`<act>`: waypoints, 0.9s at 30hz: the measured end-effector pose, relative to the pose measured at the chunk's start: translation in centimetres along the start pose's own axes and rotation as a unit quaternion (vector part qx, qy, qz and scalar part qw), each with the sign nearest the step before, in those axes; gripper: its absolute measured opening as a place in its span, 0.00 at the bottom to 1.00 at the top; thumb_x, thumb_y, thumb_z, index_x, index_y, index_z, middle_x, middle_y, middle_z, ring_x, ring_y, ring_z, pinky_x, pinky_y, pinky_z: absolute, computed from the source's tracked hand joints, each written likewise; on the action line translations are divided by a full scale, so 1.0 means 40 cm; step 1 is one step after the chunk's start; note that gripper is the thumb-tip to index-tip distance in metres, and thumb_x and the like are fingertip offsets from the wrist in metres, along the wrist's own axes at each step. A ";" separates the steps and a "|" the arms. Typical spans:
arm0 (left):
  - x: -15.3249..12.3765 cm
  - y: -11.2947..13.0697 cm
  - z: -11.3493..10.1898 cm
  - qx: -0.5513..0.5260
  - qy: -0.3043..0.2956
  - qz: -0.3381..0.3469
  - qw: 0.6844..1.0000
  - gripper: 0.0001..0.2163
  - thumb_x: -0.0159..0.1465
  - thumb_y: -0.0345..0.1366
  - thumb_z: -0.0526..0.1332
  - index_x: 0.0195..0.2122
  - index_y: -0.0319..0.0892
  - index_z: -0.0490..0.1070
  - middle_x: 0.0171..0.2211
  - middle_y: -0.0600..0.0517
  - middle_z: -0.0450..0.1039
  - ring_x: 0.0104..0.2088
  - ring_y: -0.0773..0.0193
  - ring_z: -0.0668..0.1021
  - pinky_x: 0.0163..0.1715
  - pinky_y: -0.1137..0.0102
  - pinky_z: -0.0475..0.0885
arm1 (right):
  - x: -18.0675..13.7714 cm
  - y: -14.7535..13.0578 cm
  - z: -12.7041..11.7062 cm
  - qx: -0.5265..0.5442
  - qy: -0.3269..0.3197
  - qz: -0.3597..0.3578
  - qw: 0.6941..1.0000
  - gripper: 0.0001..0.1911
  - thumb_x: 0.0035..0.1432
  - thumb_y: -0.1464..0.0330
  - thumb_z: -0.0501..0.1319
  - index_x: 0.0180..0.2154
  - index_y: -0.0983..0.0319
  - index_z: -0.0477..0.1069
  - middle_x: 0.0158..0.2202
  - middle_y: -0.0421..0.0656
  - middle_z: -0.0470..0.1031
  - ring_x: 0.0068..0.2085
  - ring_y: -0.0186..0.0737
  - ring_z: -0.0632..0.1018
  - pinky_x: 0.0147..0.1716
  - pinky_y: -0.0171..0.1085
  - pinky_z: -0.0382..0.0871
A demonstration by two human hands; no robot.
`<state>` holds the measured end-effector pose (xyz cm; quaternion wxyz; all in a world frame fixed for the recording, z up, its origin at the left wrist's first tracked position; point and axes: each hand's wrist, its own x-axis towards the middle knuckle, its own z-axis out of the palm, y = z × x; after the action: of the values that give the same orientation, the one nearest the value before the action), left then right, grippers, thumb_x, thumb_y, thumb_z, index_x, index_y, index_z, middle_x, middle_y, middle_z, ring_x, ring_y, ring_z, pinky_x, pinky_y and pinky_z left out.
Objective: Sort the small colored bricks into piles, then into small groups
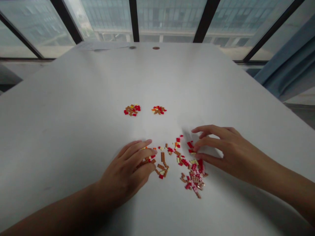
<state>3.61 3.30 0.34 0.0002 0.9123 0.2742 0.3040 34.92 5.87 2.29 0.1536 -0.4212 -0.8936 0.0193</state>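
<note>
A loose scatter of small red, brown, cream and pink bricks (183,164) lies on the white table (73,114) between my hands. My left hand (128,172) rests palm down at the scatter's left edge, fingers stretched out over a few bricks. My right hand (221,149) hovers at the scatter's right edge, fingers spread and lightly curled, fingertips touching red bricks. Neither hand clearly holds anything. Farther back sit two small sorted piles: a left pile (132,110) and a right pile (158,110), both of red, brown and yellow bricks.
Two round holes (156,48) mark the table's far edge. Large windows with black frames (134,19) stand behind the table. A blue curtain (290,62) hangs at the right.
</note>
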 end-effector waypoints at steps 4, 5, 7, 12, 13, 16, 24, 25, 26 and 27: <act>-0.001 0.000 -0.003 0.001 -0.006 -0.002 1.000 0.09 0.64 0.21 0.60 0.41 0.40 0.73 0.46 0.47 0.78 0.58 0.54 0.75 0.59 0.57 0.72 | 0.007 -0.002 -0.002 -0.006 0.002 0.008 1.000 0.09 0.65 0.63 0.59 0.36 0.54 0.77 0.51 0.46 0.76 0.45 0.48 0.80 0.44 0.51 0.70; -0.001 0.001 -0.003 0.002 -0.007 -0.003 1.000 0.09 0.64 0.21 0.60 0.41 0.40 0.73 0.46 0.47 0.78 0.58 0.55 0.75 0.59 0.57 0.72 | 0.007 -0.002 -0.002 -0.006 -0.002 0.009 1.000 0.08 0.65 0.63 0.60 0.35 0.54 0.78 0.52 0.46 0.76 0.45 0.48 0.80 0.44 0.51 0.70; -0.001 0.001 -0.003 0.004 -0.005 -0.004 1.000 0.08 0.64 0.22 0.60 0.40 0.41 0.73 0.46 0.48 0.78 0.57 0.55 0.75 0.59 0.58 0.73 | 0.006 0.000 -0.002 0.001 -0.013 0.006 1.000 0.07 0.63 0.62 0.62 0.34 0.54 0.78 0.52 0.46 0.76 0.46 0.48 0.80 0.44 0.51 0.70; 0.001 0.001 -0.001 0.010 -0.003 0.001 1.000 0.09 0.64 0.21 0.60 0.40 0.40 0.74 0.45 0.48 0.78 0.57 0.55 0.75 0.59 0.58 0.72 | 0.010 -0.001 -0.008 0.003 0.000 0.000 1.000 0.06 0.63 0.63 0.62 0.37 0.53 0.79 0.53 0.46 0.76 0.45 0.47 0.80 0.44 0.50 0.70; 0.002 0.001 -0.002 0.012 -0.004 0.001 1.000 0.08 0.64 0.22 0.60 0.40 0.40 0.74 0.45 0.48 0.79 0.57 0.55 0.75 0.59 0.58 0.73 | 0.013 -0.002 -0.008 0.001 0.001 -0.002 1.000 0.07 0.63 0.64 0.62 0.38 0.53 0.79 0.53 0.47 0.76 0.45 0.47 0.80 0.44 0.50 0.70; 0.003 0.001 -0.002 0.018 -0.007 0.000 1.000 0.08 0.64 0.22 0.60 0.40 0.40 0.74 0.45 0.48 0.79 0.56 0.54 0.76 0.58 0.58 0.73 | 0.022 -0.009 -0.006 0.006 -0.020 -0.006 1.000 0.07 0.63 0.65 0.62 0.37 0.52 0.80 0.52 0.47 0.77 0.45 0.48 0.80 0.43 0.51 0.71; 0.006 0.003 0.003 0.017 -0.005 -0.005 1.000 0.08 0.63 0.22 0.61 0.38 0.40 0.75 0.45 0.48 0.79 0.56 0.54 0.76 0.58 0.57 0.73 | 0.053 -0.021 0.002 0.039 -0.017 0.011 0.999 0.07 0.63 0.65 0.61 0.35 0.54 0.79 0.53 0.47 0.75 0.46 0.47 0.80 0.45 0.51 0.72; 0.006 0.003 0.003 0.016 -0.005 -0.005 1.000 0.08 0.63 0.22 0.61 0.38 0.40 0.75 0.45 0.48 0.79 0.56 0.54 0.76 0.58 0.57 0.73 | 0.065 -0.016 0.003 0.043 -0.006 0.017 0.999 0.08 0.64 0.65 0.61 0.35 0.55 0.79 0.53 0.48 0.75 0.46 0.47 0.79 0.46 0.51 0.72; 0.007 0.003 0.003 0.016 -0.006 -0.006 1.000 0.08 0.63 0.22 0.62 0.38 0.40 0.75 0.45 0.48 0.79 0.56 0.54 0.76 0.58 0.57 0.73 | 0.082 -0.008 0.004 0.046 0.004 0.024 0.999 0.08 0.64 0.65 0.61 0.35 0.55 0.79 0.54 0.48 0.74 0.46 0.47 0.79 0.46 0.52 0.71; 0.007 0.003 0.003 0.015 -0.005 -0.006 1.000 0.08 0.63 0.22 0.62 0.38 0.40 0.75 0.45 0.48 0.79 0.56 0.54 0.76 0.58 0.57 0.73 | 0.102 0.002 0.007 0.048 0.012 0.032 0.998 0.08 0.63 0.65 0.61 0.35 0.55 0.79 0.54 0.49 0.74 0.46 0.47 0.79 0.47 0.52 0.71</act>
<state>3.93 3.35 0.40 -0.0107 0.9123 0.2840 0.2949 32.47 9.03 3.05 0.1832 -0.4419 -0.8760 0.0620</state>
